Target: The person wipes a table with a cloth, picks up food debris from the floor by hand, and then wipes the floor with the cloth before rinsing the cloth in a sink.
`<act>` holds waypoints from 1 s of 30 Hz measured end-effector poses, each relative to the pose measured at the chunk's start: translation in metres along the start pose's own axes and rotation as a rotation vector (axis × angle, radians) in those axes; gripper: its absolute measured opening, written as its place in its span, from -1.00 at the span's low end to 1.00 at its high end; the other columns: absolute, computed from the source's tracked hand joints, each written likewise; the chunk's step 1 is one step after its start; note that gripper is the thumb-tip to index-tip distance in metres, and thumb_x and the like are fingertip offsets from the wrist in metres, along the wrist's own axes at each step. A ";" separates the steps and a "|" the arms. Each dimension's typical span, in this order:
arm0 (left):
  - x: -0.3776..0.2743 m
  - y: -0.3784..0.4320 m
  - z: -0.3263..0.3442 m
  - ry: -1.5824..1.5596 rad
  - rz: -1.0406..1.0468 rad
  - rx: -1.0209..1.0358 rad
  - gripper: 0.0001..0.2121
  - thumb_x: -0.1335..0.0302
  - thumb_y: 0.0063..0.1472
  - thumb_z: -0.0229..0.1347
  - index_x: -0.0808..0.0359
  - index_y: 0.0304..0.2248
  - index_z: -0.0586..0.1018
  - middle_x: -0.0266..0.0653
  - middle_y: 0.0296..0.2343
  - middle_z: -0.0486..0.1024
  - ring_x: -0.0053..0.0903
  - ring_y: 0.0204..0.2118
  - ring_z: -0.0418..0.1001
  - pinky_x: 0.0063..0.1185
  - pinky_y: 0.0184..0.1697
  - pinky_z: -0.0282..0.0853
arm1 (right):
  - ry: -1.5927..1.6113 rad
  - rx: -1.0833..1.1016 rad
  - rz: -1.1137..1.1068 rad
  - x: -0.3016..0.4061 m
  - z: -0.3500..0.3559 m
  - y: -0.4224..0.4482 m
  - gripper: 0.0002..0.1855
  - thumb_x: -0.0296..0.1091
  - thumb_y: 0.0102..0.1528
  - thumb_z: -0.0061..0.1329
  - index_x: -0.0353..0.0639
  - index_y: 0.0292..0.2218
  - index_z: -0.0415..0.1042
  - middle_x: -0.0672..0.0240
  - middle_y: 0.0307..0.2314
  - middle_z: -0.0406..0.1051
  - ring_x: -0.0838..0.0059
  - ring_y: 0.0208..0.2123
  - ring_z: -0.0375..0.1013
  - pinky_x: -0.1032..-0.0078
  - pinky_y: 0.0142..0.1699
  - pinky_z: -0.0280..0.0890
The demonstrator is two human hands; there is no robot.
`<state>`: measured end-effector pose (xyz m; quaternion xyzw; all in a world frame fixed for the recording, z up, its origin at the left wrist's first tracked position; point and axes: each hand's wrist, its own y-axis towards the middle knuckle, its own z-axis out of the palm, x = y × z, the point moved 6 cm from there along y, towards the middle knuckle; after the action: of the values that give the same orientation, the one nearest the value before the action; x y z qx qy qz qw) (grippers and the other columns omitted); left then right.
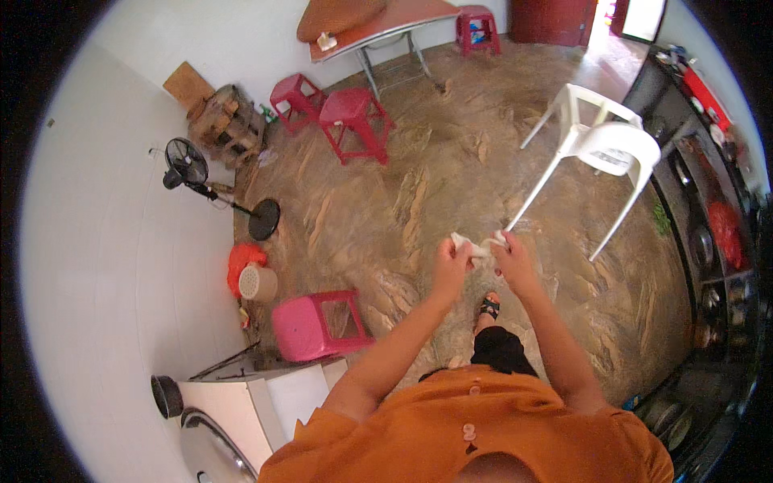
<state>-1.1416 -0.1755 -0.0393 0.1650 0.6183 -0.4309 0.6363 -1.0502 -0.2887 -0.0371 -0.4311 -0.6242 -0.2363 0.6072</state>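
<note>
A crumpled white piece, cloth or tissue (481, 250), stretches between my two hands above the patterned brown floor (423, 199). My left hand (453, 265) pinches one end of it with the fingertips. At the other end, my right hand (512, 261) grips it between thumb and fingers. Just beyond the right hand, a leg of the white plastic chair (616, 148) appears close in the picture, though I cannot tell how far off it is. One sandalled foot (490, 306) shows below the hands.
Pink stool (296, 326) lies tipped at left, near a beige perforated bin (258, 284) and a black standing fan (264, 218). Red stools (356, 115) stand before a folding table (398, 27). Dark shelving (694, 211) with pots lines the right. A counter (223, 410) is at lower left.
</note>
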 end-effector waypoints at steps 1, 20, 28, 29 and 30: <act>-0.011 0.018 0.000 0.023 0.019 -0.010 -0.83 0.38 0.09 -0.08 0.31 -0.41 0.29 -0.33 -0.49 0.33 -0.66 -0.51 0.33 -0.69 -0.48 0.27 | 0.010 0.028 0.040 0.006 0.003 0.021 -0.73 -0.34 -0.06 -0.16 -0.21 -0.26 0.29 0.34 -0.62 0.31 0.63 -0.68 0.26 0.65 -0.64 0.15; -0.095 0.376 -0.040 -0.070 -0.100 -0.251 -0.80 0.37 0.09 -0.10 0.32 -0.35 0.26 -0.30 -0.54 0.31 -0.64 -0.57 0.32 -0.67 -0.50 0.30 | -0.030 0.371 0.315 0.073 0.069 0.383 -0.68 -0.17 -0.13 -0.05 -0.15 -0.34 0.33 0.45 -0.54 0.30 0.66 -0.53 0.23 0.68 -0.45 0.14; -0.147 0.530 -0.005 -0.063 -0.241 -0.042 -0.73 0.35 0.09 -0.11 0.28 -0.26 0.15 -0.26 -0.40 0.28 -0.53 -0.43 0.32 -0.59 -0.47 0.33 | 0.104 0.408 0.265 0.079 0.070 0.531 -0.59 -0.06 -0.12 -0.07 -0.17 -0.29 0.29 0.40 -0.55 0.31 0.61 -0.54 0.24 0.61 -0.41 0.15; -0.149 0.549 0.001 -0.009 -0.262 -0.046 -0.73 0.34 0.09 -0.10 0.28 -0.27 0.17 -0.26 -0.40 0.29 -0.54 -0.44 0.33 -0.60 -0.47 0.32 | 0.224 0.380 0.292 0.080 0.067 0.545 -0.56 -0.11 -0.13 -0.07 -0.16 -0.23 0.24 0.37 -0.52 0.30 0.59 -0.52 0.24 0.62 -0.40 0.15; -0.151 0.566 0.006 0.002 -0.271 -0.046 -0.73 0.34 0.09 -0.10 0.28 -0.27 0.17 -0.26 -0.40 0.29 -0.54 -0.44 0.33 -0.60 -0.47 0.32 | 0.344 0.364 0.323 0.082 0.067 0.557 -0.52 -0.15 -0.14 -0.08 -0.15 -0.18 0.18 0.35 -0.49 0.29 0.58 -0.51 0.24 0.63 -0.39 0.15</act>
<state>-0.6913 0.1971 -0.0813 0.0658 0.6454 -0.4984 0.5751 -0.6190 0.0749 -0.0953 -0.3626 -0.4673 -0.0904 0.8012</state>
